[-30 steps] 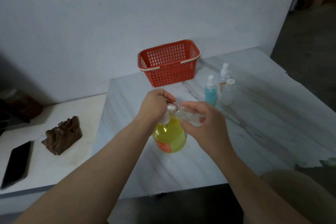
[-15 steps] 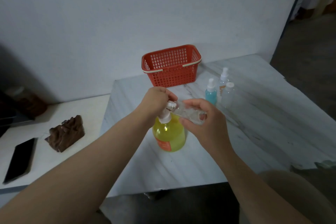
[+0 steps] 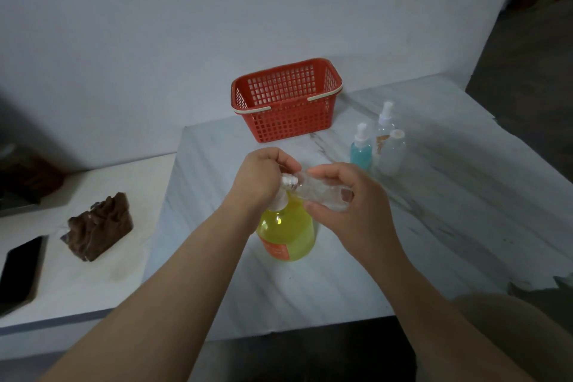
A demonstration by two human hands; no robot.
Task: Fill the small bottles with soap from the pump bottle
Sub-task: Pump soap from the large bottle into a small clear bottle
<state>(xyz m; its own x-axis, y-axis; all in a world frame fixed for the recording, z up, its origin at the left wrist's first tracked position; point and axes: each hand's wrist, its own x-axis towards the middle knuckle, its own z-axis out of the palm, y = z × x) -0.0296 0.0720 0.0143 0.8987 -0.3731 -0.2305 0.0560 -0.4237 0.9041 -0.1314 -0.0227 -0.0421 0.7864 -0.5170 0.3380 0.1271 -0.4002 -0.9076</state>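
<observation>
Marbled desk (image 3: 449, 226) bears a red basket (image 3: 288, 124) and, nearer, the yellow pump bottle (image 3: 290, 234). Left grip (image 3: 263, 177) curls over its pump head; right grip (image 3: 350, 211) holds a small clear bottle (image 3: 316, 191) tilted, neck at the pump.

Dim frame with a grey-blue cast. The light is soft and diffuse; I cannot place its source. A broad dark shadow lies on the wall (image 3: 93, 71), far left of the left grip (image 3: 263, 177). There is one small glare spot on the pump bottle (image 3: 288, 236) just below it. The small bottle (image 3: 316, 189) in the right grip (image 3: 356, 211) reads soft, with faint glints. Wide-angle stretch: the tabletop (image 3: 465, 195) edge bows right of the grips, and the forearms (image 3: 173, 304) swell toward the bottom edge.
</observation>
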